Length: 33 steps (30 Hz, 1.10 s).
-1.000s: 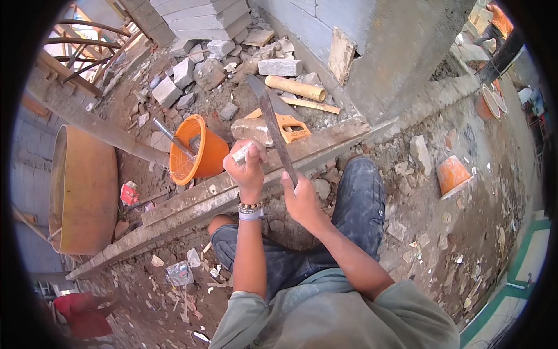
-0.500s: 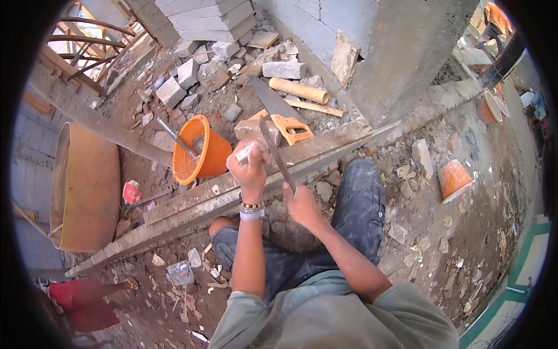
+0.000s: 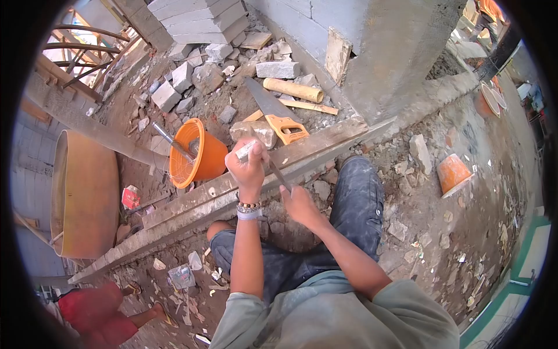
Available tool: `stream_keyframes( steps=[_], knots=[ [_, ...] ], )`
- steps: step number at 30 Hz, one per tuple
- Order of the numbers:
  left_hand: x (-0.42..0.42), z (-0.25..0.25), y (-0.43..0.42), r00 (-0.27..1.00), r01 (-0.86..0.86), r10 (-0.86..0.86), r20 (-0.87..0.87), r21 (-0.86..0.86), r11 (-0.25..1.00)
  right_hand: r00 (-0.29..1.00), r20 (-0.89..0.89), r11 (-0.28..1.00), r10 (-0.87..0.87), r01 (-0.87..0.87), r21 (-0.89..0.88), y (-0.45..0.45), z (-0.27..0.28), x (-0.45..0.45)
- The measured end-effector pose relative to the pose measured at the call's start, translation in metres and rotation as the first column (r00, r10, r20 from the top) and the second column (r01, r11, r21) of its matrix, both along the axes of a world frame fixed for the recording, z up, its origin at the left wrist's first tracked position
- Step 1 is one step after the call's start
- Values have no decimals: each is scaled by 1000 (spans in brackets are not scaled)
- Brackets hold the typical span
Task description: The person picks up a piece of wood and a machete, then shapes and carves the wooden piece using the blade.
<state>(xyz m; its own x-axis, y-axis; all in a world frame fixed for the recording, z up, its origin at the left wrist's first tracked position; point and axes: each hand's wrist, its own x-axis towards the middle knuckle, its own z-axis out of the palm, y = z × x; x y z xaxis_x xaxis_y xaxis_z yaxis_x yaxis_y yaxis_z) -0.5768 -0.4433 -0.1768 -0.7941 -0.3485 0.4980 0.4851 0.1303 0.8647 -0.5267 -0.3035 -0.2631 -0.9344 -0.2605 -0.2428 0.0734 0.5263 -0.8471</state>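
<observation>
My left hand (image 3: 249, 168) is a closed fist around a short pale piece (image 3: 244, 151), whose end shows by the thumb. My right hand (image 3: 300, 205) grips a long, dark knife (image 3: 280, 175); its blade points up toward the left fist and looks blurred, so contact with the pale piece is unclear. Just beyond the hands, a handsaw (image 3: 272, 106) with an orange handle rests on rubble beside a concrete lump (image 3: 254, 134). To the left, an orange bucket (image 3: 212, 157) leans over with a metal-shafted tool (image 3: 171, 141) in it.
A concrete ledge (image 3: 197, 203) crosses before my knees. Behind it lie a bamboo piece (image 3: 293, 91), broken blocks (image 3: 165, 96) and a column (image 3: 401, 52). An orange pot (image 3: 454, 174) sits at right, a curved sheet (image 3: 87, 198) at left. Another person in red (image 3: 96, 314) is at lower left.
The knife blade has swung down and shows shorter, no longer reaching past my left fist. My left hand keeps its grip. At lower left, more of the other person's legs shows.
</observation>
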Motion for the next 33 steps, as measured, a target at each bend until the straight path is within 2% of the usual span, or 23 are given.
stream_keyframes(
  steps=[3, 6, 12, 14, 15, 18, 23, 25, 27, 30, 33],
  knots=[
    [4, -1, 3, 999, -33, 33, 8, -31, 999, 997, 46, 998, 56, -55, -21, 7, 19, -4],
    [-1, 1, 4, 999, -8, 9, -47, 26, 1000, 996, -46, 973, -71, 59, -222, 0, 39, 2],
    [-3, 0, 5, 1000, -4, 5, -16, 39, 999, 999, 47, 986, 0, 8, -165, -7, 1, -6],
    [-3, -4, 3, 1000, -2, 2, -8, 35, 999, 1000, -14, 988, -6, 3, -156, -5, -3, -9],
    [0, -4, 2, 1000, -3, 3, -4, 42, 999, 999, -38, 988, -6, 0, -152, -4, -1, -8],
    [-4, -3, -2, 1000, 8, -7, -23, 38, 999, 996, 40, 967, -74, 81, -242, -2, 39, -4],
    [-5, 1, -1, 1000, -6, 6, -10, 8, 1000, 1000, 18, 985, -22, 25, -172, -4, 7, -1],
    [-5, -1, -3, 1000, -13, 13, -11, -30, 999, 1000, 7, 984, -9, 10, -180, -4, 18, -10],
    [-3, -5, -3, 1000, -14, 15, -18, 21, 1000, 1000, 26, 984, -3, 8, -179, 1, 30, -8],
    [-4, -3, -4, 1000, 5, -4, -19, 48, 999, 991, -55, 956, -119, 99, -276, -6, 44, -2],
    [-4, -1, -2, 1000, -6, 6, -10, 12, 1000, 997, 81, 996, 5, 2, -85, -11, 18, 2]
  ],
)
